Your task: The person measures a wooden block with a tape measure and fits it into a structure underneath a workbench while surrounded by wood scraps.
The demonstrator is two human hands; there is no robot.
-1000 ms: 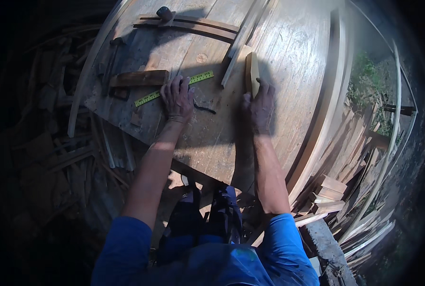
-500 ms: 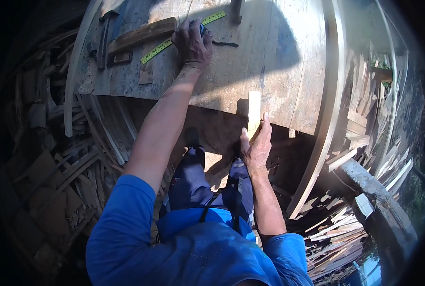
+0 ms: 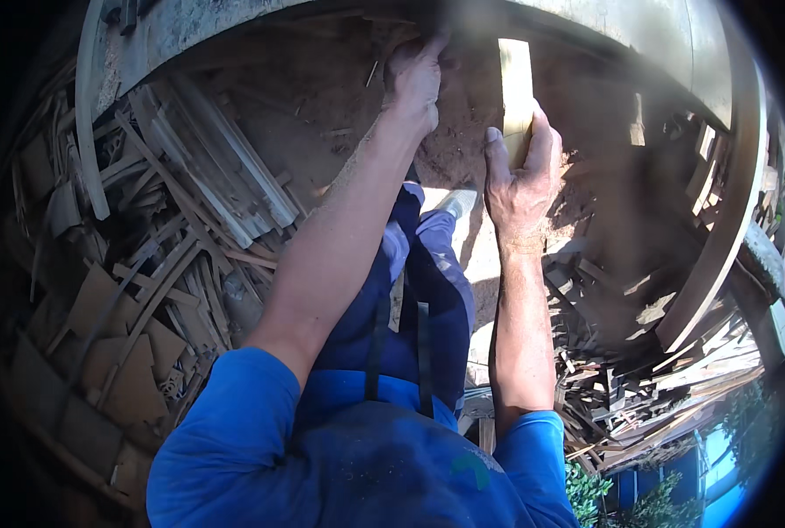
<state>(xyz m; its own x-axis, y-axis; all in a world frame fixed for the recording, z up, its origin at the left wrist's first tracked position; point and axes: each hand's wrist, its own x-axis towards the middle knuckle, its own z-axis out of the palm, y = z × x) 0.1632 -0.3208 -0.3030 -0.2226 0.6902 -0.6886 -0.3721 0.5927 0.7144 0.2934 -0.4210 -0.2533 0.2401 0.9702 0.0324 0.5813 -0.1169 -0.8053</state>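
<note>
A short, pale wooden block (image 3: 516, 84) stands out from my right hand (image 3: 524, 180), whose thumb and fingers are closed around its near end. The block points away from me, below the edge of the wooden workbench (image 3: 225, 33). To its left, my left hand (image 3: 414, 81) reaches forward near the underside of the bench. Shadow covers its fingers, so I cannot make out whether anything is in them.
A long curved wooden strip (image 3: 728, 231) hangs down at the right side. Scrap boards (image 3: 208, 167) and offcuts lie piled on the left, with more wood strips (image 3: 674, 396) heaped at the right. Sawdust-covered ground (image 3: 322, 114) shows under the bench.
The view has shifted back and down, so the bench top is mostly out of sight. My left hand has left the yellow tape measure. My right hand still holds the wooden block.
</note>
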